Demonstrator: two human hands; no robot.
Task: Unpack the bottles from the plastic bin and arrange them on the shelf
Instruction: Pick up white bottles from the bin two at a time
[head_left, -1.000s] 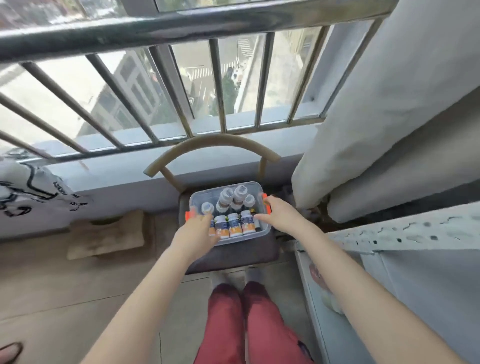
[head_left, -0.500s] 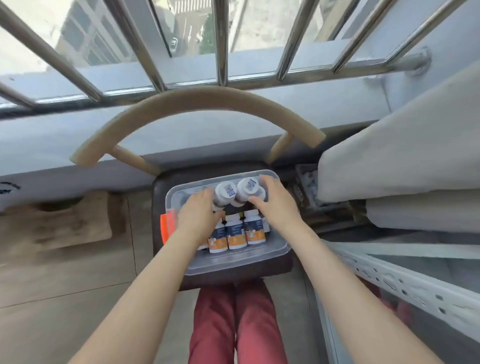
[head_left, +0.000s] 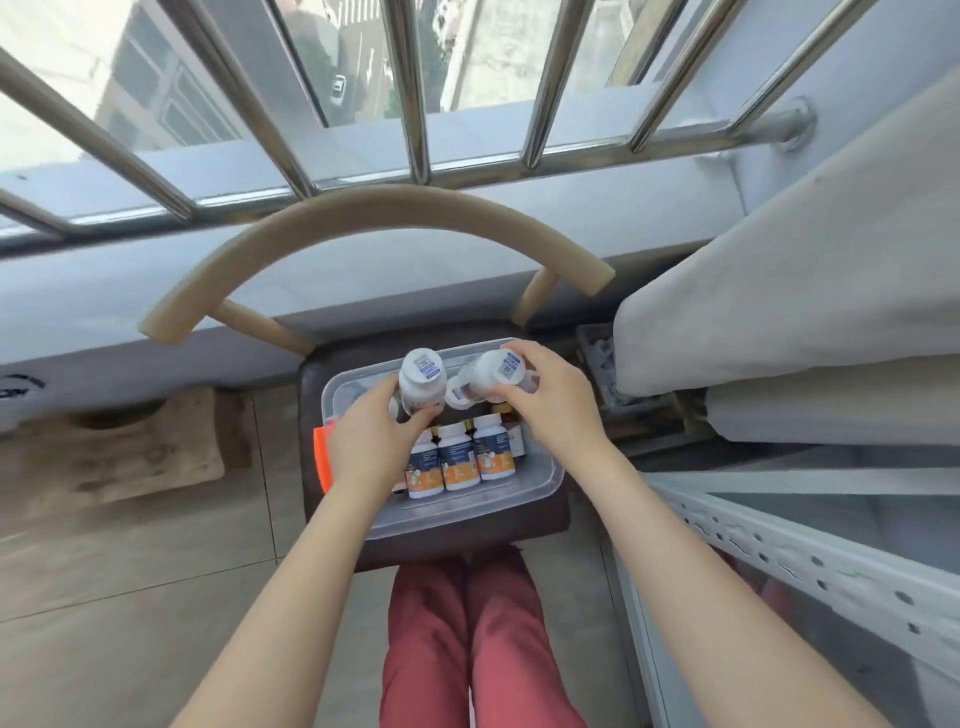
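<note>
A clear plastic bin (head_left: 467, 512) with an orange latch (head_left: 322, 457) sits on a dark chair seat in front of me. Three white bottles with orange-and-blue labels (head_left: 457, 460) stand in its near row, and another white bottle (head_left: 460, 397) lies further back. My left hand (head_left: 371, 444) grips a white bottle (head_left: 422, 384) raised above the bin. My right hand (head_left: 550, 402) grips a second white bottle (head_left: 491, 371), tilted, above the bin's far right part. The white perforated shelf frame (head_left: 810, 561) stands at my right.
The chair's curved tan backrest (head_left: 363, 223) arches behind the bin, in front of a window ledge and metal bars (head_left: 410, 93). Folded grey-white fabric (head_left: 805, 291) hangs at right above the shelf. A worn mat (head_left: 114, 457) lies on the tiled floor at left. My red trousers (head_left: 467, 644) are below.
Both hands went from the bin's sides to the bottles inside, each took hold of one, and now both bottles are lifted higher above the bin. My view has come closer.
</note>
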